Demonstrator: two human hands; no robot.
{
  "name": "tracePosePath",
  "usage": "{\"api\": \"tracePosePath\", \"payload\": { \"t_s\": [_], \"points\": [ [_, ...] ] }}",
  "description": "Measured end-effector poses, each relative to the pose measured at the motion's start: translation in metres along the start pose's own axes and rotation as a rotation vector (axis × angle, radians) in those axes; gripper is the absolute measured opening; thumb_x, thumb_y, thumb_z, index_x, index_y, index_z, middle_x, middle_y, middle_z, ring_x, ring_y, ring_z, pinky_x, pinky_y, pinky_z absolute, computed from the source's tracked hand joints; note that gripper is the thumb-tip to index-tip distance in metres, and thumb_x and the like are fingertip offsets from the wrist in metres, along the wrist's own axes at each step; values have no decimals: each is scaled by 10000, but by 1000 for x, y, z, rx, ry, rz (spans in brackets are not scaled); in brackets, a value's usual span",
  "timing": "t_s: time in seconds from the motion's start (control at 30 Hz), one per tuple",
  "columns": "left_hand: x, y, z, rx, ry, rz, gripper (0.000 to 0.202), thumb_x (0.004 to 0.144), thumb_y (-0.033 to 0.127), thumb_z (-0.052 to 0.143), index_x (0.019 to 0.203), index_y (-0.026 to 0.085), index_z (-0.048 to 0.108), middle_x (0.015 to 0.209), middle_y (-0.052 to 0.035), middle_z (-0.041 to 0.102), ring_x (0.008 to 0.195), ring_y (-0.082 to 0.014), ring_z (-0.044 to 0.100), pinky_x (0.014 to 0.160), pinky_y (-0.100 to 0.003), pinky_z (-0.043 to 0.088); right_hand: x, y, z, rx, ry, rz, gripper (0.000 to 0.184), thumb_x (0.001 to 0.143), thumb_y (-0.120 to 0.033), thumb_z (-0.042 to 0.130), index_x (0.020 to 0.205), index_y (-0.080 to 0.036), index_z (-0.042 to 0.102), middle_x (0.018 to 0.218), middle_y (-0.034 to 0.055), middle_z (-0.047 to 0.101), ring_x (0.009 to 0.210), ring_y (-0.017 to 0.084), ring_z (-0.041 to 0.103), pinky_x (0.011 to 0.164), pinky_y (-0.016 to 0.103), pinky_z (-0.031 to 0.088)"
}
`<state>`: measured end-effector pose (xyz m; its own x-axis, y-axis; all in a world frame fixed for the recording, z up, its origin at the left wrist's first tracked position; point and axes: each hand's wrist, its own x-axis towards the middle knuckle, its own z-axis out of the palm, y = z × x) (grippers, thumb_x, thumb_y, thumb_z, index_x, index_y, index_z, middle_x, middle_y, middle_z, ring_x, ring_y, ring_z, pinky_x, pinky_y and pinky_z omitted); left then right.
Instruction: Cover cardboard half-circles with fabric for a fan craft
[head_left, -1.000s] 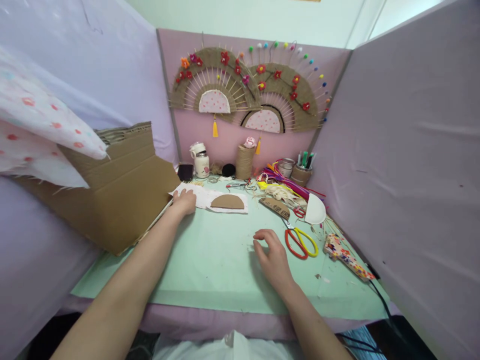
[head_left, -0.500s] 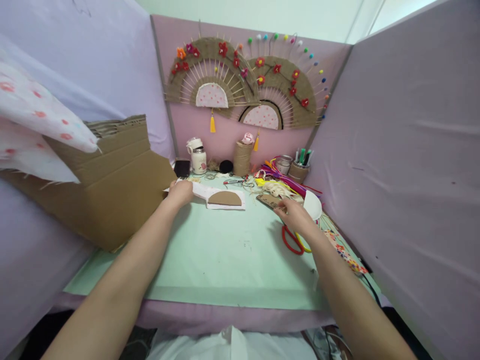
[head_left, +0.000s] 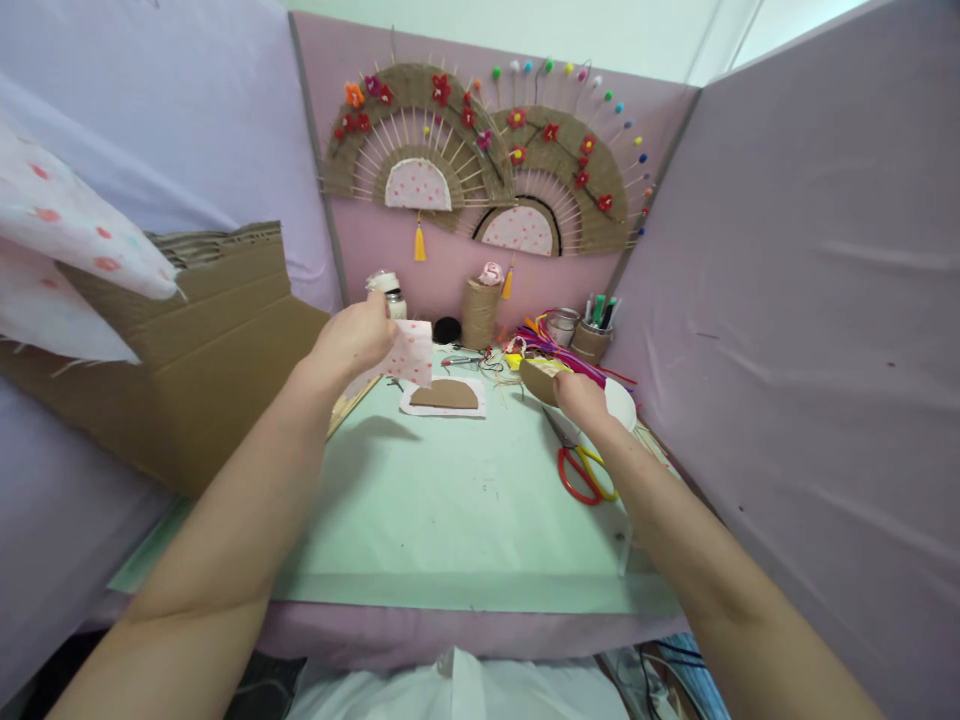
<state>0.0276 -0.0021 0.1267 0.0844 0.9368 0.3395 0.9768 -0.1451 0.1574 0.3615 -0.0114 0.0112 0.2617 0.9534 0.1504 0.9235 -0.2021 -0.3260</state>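
My left hand (head_left: 354, 338) is closed on a piece of pink-dotted fabric (head_left: 413, 352), which hangs raised above the table. In my right hand (head_left: 581, 400) is a brown cardboard piece (head_left: 538, 381), lifted and tilted, with its far end hidden by the fingers. Between the hands, a half-round cardboard piece (head_left: 444, 394) lies on a white piece of fabric (head_left: 405, 404). Scissors (head_left: 579, 476) with one red and one yellow handle rest on the table just below my right hand.
Two decorated cardboard fans (head_left: 418, 130) hang on the pink back panel. A twine roll (head_left: 480, 312), a pen holder (head_left: 592, 342) and purple pipe cleaners (head_left: 551, 345) stand or lie at the back. Large folded cardboard (head_left: 225, 350) leans at left.
My left hand has lifted the dotted fabric up off the table, turning its printed side into view. My right hand has raised and tilted the cardboard piece.
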Motion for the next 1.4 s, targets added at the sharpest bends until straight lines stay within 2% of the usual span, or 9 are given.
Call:
{"api": "tracePosePath", "payload": {
  "t_s": [0.27,0.5,0.6,0.7,0.8,0.93,1.03,1.23,1.4],
  "points": [
    [-42,61,-5,1,-36,148,261,897,214,346,1094,145,502,897,-137,683,825,-281,663,717,-359,465,-32,17,-25,558,67,83,327,779,-340,449,843,-128,689,714,49,672,675,182,615,579,249,462],
    [-145,62,83,-20,-411,603,236,900,135,336,952,161,565,891,-125,683,847,-259,655,736,-365,494,-80,9,-24,1172,-60,220,223,646,-384,611,751,-188,623,740,25,672,665,169,616,576,270,513],
    [-174,44,107,-248,-366,712,220,918,176,373,989,181,582,1135,-124,661,1056,-239,614,935,-403,463,-97,1,-22,1385,-120,294,234,581,-350,710,735,-190,637,692,-4,651,643,150,593,556,247,492],
    [-182,23,108,-408,-295,577,252,916,264,437,1115,186,571,1315,-121,586,1230,-256,526,1041,-434,407,-111,-7,-18,1445,-149,316,262,560,-339,752,739,-184,640,662,-18,635,621,131,579,551,229,476],
    [-176,8,101,-559,-296,274,263,900,355,464,1072,203,592,1223,-106,640,1140,-267,589,986,-447,449,-123,-17,-9,1495,-194,333,279,556,-335,763,742,-187,617,634,-34,617,595,120,580,545,224,475],
    [-166,12,97,-1063,-452,-162,403,825,539,553,1045,201,559,1115,-116,677,950,-246,671,808,-405,535,-143,-38,8,1609,-293,317,290,566,-294,749,783,-197,584,731,-15,667,663,142,638,608,262,523],
    [-163,27,101,-1439,-596,-355,506,770,578,633,1090,201,524,1110,-119,683,913,-206,685,822,-375,535,-160,-57,21,1666,-333,278,274,611,-290,729,804,-202,556,847,13,693,752,170,670,665,297,546],
    [-149,31,110,-1532,-492,-309,574,623,453,785,1065,176,545,923,-57,691,836,-197,665,771,-356,532,-173,-65,42,1546,-365,143,314,721,-388,689,935,-209,545,1010,51,658,941,203,659,791,347,559],
    [-134,6,111,-1261,-536,-181,550,656,427,730,1110,133,632,941,-93,717,911,-244,657,798,-360,505,-156,-33,48,1127,-51,-83,619,727,-395,701,1266,-239,440,1330,128,493,1129,229,572,881,391,543]
  ]
}}
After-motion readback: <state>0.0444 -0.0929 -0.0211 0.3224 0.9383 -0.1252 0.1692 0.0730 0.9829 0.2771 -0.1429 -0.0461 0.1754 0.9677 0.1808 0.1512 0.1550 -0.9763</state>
